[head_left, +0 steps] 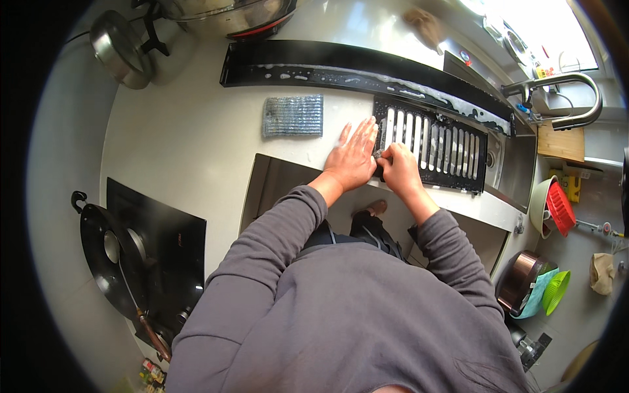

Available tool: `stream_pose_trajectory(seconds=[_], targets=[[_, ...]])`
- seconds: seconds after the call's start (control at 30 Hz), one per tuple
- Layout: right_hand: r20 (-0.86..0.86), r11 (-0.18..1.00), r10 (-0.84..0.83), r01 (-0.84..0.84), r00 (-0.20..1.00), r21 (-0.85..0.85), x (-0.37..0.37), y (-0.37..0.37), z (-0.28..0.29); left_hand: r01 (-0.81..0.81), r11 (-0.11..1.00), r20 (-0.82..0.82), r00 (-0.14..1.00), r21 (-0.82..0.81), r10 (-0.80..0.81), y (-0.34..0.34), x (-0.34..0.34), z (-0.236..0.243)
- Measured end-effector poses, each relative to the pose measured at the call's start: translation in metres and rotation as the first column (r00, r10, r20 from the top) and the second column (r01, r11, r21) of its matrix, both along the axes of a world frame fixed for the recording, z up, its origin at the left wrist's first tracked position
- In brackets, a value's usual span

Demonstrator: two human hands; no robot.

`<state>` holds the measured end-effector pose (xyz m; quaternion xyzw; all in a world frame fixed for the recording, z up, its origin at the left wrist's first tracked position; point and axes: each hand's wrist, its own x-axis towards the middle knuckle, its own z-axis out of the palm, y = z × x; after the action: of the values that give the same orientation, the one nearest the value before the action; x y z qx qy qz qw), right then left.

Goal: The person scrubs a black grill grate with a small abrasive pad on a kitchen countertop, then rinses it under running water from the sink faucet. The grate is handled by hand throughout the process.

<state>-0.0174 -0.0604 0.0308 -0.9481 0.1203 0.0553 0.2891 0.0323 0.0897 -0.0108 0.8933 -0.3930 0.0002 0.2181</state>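
A black slotted panel (424, 141), wet with suds, lies on the counter and reaches over the sink's edge. My left hand (354, 156) rests flat along the panel's left end, fingers stretched out together. Beside it my right hand (401, 169) is closed, its fingertips pinching a small grey wad (378, 154) that looks like steel wool, against the panel's near left corner. Most of the wad is hidden by the fingers. Behind the panel a long black trough (327, 77) with streaks of foam lies across the counter. To the left sits a blue-grey ribbed scrubbing cloth (293, 116).
A steel sink (521, 170) with a tall faucet (583, 77) is at the right. On the left, a wok (108, 262) with a ladle stands on a black cooktop (177, 236). A steel pot (121, 49) is at the far left. Right of me are a red basket (560, 206) and a green bowl (555, 293).
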Motion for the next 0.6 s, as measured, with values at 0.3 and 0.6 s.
stream_pose_trajectory(seconds=[0.3, 0.6], targets=[[0.27, 0.995, -0.087, 0.098, 0.959, -0.027, 0.075, -0.02, -0.019, 0.012, 0.996, -0.018, 1.0, 0.09, -0.011, 0.0, 0.001, 0.003], [0.263, 0.998, 0.028, -0.011, 0.964, -0.066, 0.068, -0.026, -0.021, 0.016, 0.999, -0.001, 1.0, 0.035, -0.016, 0.001, 0.001, -0.003]])
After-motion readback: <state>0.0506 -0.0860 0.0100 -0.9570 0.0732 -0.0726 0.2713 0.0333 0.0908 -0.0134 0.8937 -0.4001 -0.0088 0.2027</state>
